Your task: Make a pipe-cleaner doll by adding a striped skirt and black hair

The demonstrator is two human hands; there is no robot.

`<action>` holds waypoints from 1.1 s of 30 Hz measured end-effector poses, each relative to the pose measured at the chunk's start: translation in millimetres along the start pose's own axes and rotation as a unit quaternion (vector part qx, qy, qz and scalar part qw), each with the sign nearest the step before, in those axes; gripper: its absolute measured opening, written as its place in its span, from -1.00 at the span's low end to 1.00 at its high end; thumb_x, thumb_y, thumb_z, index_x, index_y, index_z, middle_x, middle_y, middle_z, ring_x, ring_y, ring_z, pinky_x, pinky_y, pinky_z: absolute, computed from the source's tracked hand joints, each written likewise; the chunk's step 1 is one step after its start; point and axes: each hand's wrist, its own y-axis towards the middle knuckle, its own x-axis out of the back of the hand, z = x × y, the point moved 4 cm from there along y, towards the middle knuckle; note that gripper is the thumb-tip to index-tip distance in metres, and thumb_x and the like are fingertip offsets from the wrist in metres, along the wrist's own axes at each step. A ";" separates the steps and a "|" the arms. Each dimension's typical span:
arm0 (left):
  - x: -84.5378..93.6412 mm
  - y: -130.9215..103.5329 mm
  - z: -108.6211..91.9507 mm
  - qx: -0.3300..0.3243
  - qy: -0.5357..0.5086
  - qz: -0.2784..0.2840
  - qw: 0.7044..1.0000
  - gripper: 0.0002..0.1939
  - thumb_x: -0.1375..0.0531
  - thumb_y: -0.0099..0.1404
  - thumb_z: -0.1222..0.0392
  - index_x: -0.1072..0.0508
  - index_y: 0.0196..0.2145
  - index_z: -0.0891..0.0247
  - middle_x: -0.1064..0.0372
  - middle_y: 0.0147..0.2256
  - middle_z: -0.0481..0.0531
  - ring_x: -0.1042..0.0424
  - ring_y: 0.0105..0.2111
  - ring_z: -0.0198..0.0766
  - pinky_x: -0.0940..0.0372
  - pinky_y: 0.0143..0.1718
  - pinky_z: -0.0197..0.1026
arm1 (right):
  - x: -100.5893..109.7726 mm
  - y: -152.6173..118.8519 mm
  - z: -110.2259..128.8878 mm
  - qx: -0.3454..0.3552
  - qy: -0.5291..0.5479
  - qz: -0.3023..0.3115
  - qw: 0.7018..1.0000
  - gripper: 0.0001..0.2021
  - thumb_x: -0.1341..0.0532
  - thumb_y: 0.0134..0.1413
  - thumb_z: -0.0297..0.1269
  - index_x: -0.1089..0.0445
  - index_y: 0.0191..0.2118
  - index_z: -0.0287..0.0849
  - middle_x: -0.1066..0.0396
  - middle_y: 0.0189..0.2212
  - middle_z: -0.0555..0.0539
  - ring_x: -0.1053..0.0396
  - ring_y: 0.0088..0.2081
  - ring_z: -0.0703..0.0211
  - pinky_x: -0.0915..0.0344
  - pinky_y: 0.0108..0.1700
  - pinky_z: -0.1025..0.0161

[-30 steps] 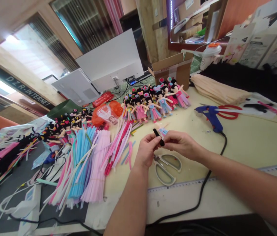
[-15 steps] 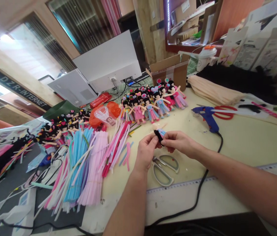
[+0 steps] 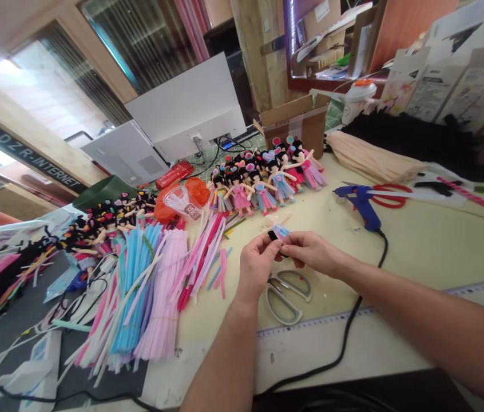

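Left hand (image 3: 256, 262): I pinch a black fuzzy piece (image 3: 272, 235) between thumb and forefinger, with hardly a gap
Right hand (image 3: 313, 252): thumb and fingertips drawn together against my left; what they grip, I cannot tell
Doll in blue (image 3: 282, 230): just beyond my fingertips, partly covered
Grey-handled scissors (image 3: 278, 311): on the pale table (image 3: 431, 246) at the near side of my hands, loops spread
Blue glue gun (image 3: 361, 203): to the right, beside red-handled scissors (image 3: 390, 202), its black cord (image 3: 354, 312) running toward the near edge
Coloured stems (image 3: 160, 309): bundles in blue and lilac lie to the left
Dressed dolls (image 3: 265, 196): in a crowd on the far side, before a cardboard box (image 3: 297, 123)
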 end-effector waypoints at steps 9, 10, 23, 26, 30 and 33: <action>1.2 0.7 0.8 -0.002 0.008 -0.025 1.000 -0.81 -0.26 0.08 0.14 -0.42 -0.59 0.27 -0.31 -0.63 -0.10 -0.28 -0.56 -0.36 -0.18 -0.43 -0.27 | 0.0 -2.9 2.5 -0.017 -0.016 -0.020 1.000 -0.76 -0.22 -0.10 -0.11 -0.34 -0.54 -0.20 -0.21 -0.73 0.10 -0.14 -0.66 0.37 -0.09 -0.58 0.36; 2.3 1.2 0.8 0.000 0.001 -0.030 1.000 -0.82 -0.26 0.08 0.14 -0.42 -0.59 0.27 -0.32 -0.63 -0.10 -0.27 -0.56 -0.36 -0.17 -0.43 -0.27 | 0.4 -3.6 4.6 -0.013 -0.010 -0.022 1.000 -0.74 -0.22 -0.08 -0.08 -0.34 -0.54 -0.20 -0.23 -0.72 0.09 -0.16 -0.65 0.37 -0.11 -0.57 0.36; 7.7 6.4 9.3 0.061 -0.100 -0.041 0.992 -0.76 -0.34 -0.05 0.06 -0.51 -0.47 0.28 -0.33 -0.56 -0.08 -0.21 -0.53 -0.38 -0.11 -0.41 -0.28 | -5.8 -4.8 2.9 -0.017 0.050 0.032 0.998 -0.70 -0.27 -0.08 -0.04 -0.29 -0.47 -0.18 -0.25 -0.64 0.11 -0.22 -0.67 0.39 -0.15 -0.63 0.39; 6.3 6.4 9.7 0.071 -0.106 -0.035 0.991 -0.75 -0.34 -0.07 0.05 -0.51 -0.47 0.28 -0.33 -0.54 -0.07 -0.19 -0.53 -0.39 -0.10 -0.42 -0.28 | -5.5 -4.2 1.2 -0.024 0.067 0.027 0.997 -0.71 -0.28 -0.08 -0.06 -0.27 -0.49 -0.18 -0.25 -0.64 0.12 -0.22 -0.66 0.39 -0.18 -0.62 0.39; 6.0 6.9 10.4 0.076 -0.106 -0.033 0.991 -0.74 -0.33 -0.06 0.06 -0.52 -0.45 0.29 -0.33 -0.55 -0.07 -0.19 -0.53 -0.39 -0.09 -0.43 -0.28 | -4.4 -3.8 1.7 -0.027 0.079 0.019 0.996 -0.67 -0.29 -0.07 -0.01 -0.28 -0.49 -0.19 -0.26 -0.64 0.10 -0.23 -0.65 0.40 -0.19 -0.60 0.39; 6.2 7.2 10.8 0.070 -0.093 -0.029 0.993 -0.76 -0.31 -0.03 0.06 -0.52 -0.45 0.29 -0.31 -0.57 -0.09 -0.19 -0.53 -0.39 -0.10 -0.42 -0.28 | -2.8 -3.9 2.3 -0.030 0.088 0.003 0.996 -0.63 -0.28 -0.08 0.04 -0.29 -0.51 -0.19 -0.26 -0.66 0.10 -0.22 -0.64 0.40 -0.19 -0.60 0.40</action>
